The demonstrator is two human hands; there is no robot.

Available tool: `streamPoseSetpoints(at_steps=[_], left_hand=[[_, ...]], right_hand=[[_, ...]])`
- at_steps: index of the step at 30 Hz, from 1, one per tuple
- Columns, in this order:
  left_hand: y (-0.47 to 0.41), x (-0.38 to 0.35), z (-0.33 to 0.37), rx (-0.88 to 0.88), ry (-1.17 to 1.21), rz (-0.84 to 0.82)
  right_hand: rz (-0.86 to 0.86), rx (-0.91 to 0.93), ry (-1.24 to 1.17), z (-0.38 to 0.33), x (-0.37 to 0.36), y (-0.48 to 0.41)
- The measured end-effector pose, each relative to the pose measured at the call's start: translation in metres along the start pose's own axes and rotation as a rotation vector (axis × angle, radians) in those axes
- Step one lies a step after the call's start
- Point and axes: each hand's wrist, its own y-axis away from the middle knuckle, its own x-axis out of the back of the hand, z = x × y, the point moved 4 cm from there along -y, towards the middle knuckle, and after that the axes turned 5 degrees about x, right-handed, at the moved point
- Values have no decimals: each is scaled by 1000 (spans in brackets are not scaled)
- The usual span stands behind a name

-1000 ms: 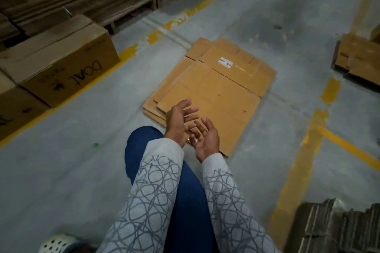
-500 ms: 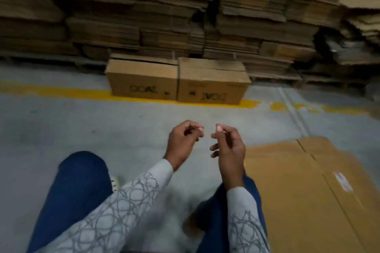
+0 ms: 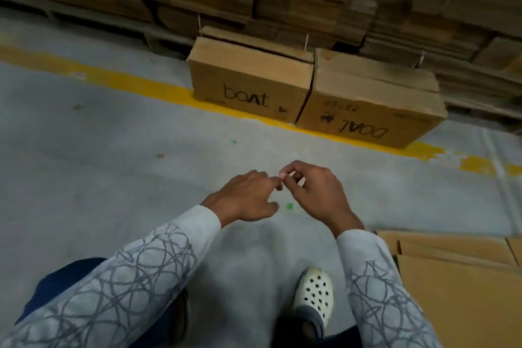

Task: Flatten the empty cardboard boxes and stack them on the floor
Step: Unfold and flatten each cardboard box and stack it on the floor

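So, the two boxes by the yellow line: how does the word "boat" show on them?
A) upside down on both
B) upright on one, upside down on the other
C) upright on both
B: the left box reads "boat" upright, while the right box beside it shows the word upside down.

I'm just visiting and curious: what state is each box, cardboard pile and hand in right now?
Left boat box: set up, not flattened, print upright.
Right boat box: set up, not flattened, print upside down.
Flattened cardboard: lying flat on the floor, layered.
Left hand: relaxed, holding nothing.
Right hand: fingers curled, nothing visible in it.
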Motion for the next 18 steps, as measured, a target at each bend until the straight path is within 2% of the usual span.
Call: streamPoseSetpoints(at_steps=[3,11,14,18], left_hand=[[-46,18,-18,19,75,20],[-150,32,-80,136,264,255],[-189,42,-93,148,231,286],[-268,61,-97,78,94,345]], right_hand=[[-12,-31,10,22,-15,-44],[-142,-113,21,92,-54,-126],[-71,-160,-60,112,-49,-173],[66,-177,-110,139,-51,-247]])
